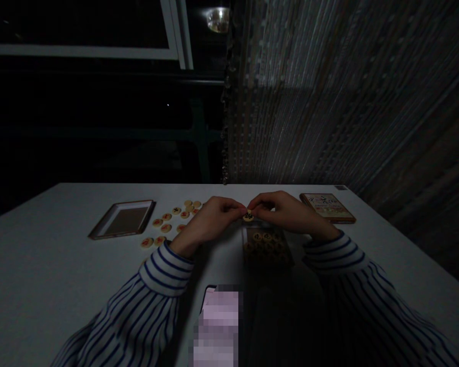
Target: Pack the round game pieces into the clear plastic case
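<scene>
Your left hand (216,218) and right hand (285,210) are both nearly closed — thumbs and fingertips pinching one black-marked disc (248,217) between them. From that disc, you have a box of discs (244,236) just beside it at five o'clock, loose discs (166,228) near nine, and an open box (129,220) farther out that way. Your patterned box (331,208) lies at three — the phone (216,329) toward half past six.

Left hand (213,220), right hand (285,211) close together — fingers (234,213) pinched; 2 forearms (137,303) angled inward.
</scene>
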Available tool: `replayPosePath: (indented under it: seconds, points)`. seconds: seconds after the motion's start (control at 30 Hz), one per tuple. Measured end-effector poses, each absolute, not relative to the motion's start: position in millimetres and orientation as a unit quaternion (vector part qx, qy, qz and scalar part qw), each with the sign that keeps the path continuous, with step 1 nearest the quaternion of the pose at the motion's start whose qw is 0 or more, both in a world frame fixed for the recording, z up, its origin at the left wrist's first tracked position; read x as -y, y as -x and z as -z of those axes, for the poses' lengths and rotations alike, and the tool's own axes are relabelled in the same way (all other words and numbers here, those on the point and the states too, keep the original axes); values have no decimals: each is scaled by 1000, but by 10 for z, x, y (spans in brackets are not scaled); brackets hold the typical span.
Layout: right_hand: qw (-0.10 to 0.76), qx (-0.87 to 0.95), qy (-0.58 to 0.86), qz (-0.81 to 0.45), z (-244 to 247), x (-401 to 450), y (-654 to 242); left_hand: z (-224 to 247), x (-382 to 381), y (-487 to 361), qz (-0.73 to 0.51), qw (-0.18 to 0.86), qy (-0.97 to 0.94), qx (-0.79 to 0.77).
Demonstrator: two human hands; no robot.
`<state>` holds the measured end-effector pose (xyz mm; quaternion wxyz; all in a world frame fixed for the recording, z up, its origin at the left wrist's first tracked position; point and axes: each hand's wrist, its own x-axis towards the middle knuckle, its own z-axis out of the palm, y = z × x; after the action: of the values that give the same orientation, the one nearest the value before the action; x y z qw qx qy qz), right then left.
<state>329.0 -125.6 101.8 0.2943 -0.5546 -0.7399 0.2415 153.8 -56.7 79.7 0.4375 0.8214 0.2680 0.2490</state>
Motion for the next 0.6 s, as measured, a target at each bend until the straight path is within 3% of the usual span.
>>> replayPosePath:
  seconds: [0.6]
  points:
    - [296,730,573,-227,-984,1237,-3324,-806,559,-1542,-243,457,-800,-303]
